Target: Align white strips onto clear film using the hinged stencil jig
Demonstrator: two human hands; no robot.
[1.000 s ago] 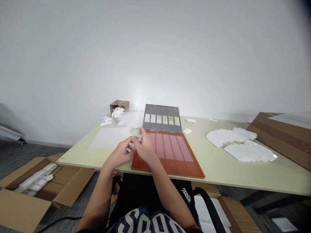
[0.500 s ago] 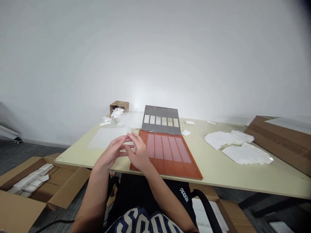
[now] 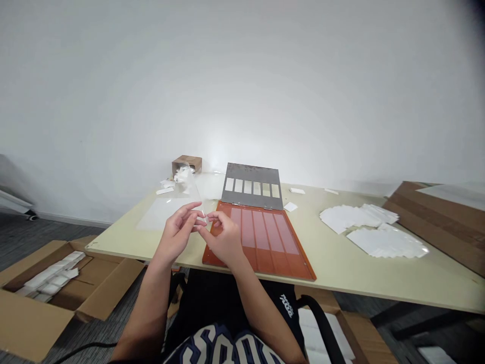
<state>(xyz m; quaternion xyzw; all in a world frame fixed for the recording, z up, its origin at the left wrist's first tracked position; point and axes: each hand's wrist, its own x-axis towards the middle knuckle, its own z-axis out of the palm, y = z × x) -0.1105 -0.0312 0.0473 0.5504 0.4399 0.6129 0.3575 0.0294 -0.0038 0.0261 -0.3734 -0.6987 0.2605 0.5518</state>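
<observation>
My left hand [image 3: 178,231] and my right hand [image 3: 224,236] meet over the left edge of an orange board [image 3: 280,264], fingertips nearly together. Between them they pinch a thin clear plastic film [image 3: 197,194], whose shiny edge rises up and away to the left. Its lower end is hidden by my fingers. Several pale translucent strips lie side by side in the board's long slots. A grey plate [image 3: 253,172] with a row of rectangular windows is joined to the board's far edge and lies opened back.
White pieces spill from a small cardboard box [image 3: 192,161] at the back left. A translucent sheet [image 3: 151,215] lies left of my hands. Fanned white sheets [image 3: 386,242] and a large carton [image 3: 435,222] are on the right. An open carton [image 3: 109,283] stands below left.
My hands have shifted slightly, and the fingertips have drawn closer into a pinch. The clear film now shows standing up from them. The board and the plate have stayed in place.
</observation>
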